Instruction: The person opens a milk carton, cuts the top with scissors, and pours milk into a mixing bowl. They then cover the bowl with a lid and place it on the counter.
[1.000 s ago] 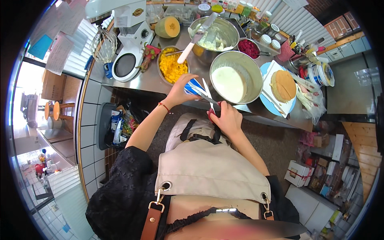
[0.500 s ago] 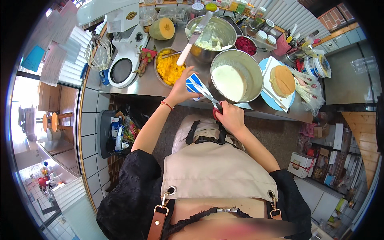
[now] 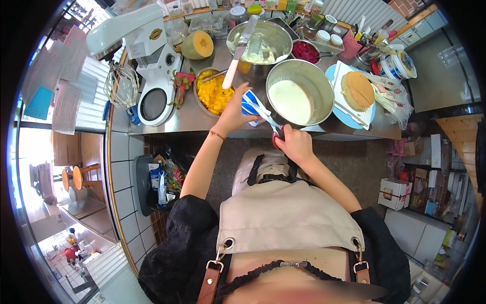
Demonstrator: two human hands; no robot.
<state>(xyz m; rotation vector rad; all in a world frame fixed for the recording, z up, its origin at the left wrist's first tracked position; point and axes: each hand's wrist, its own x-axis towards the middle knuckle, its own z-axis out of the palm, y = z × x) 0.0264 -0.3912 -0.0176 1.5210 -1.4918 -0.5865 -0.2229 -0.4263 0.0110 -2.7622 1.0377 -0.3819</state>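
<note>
My left hand point(image 3: 234, 114) is closed around a blue-and-white carton point(image 3: 248, 100), held at the counter's front edge. In my right hand point(image 3: 297, 144) are scissors point(image 3: 274, 124) with red handles; their blades reach up to the carton's near side. Whether the blades are cutting it is too small to tell. Just right of the carton stands a deep metal pot point(image 3: 324, 99) with white liquid point(image 3: 289, 100) in it. Beyond my left hand, a bowl of yellow diced fruit point(image 3: 211, 95) sits on the counter. A pale-handled spatula point(image 3: 231, 73) lies across the mixing bowl point(image 3: 285, 36) holding white cream.
A round sponge cake point(image 3: 358, 91) rests on a white board over a blue plate point(image 3: 332, 75) at right. A stand mixer point(image 3: 154, 66), half a melon point(image 3: 197, 45) and a bowl of red fruit point(image 3: 306, 51) stand around. Below the counter at left is a bin point(image 3: 144, 185).
The view has shifted slightly, so the scene sits a little differently. My left hand still grips the carton, and the scissors stay against it in my right hand.
</note>
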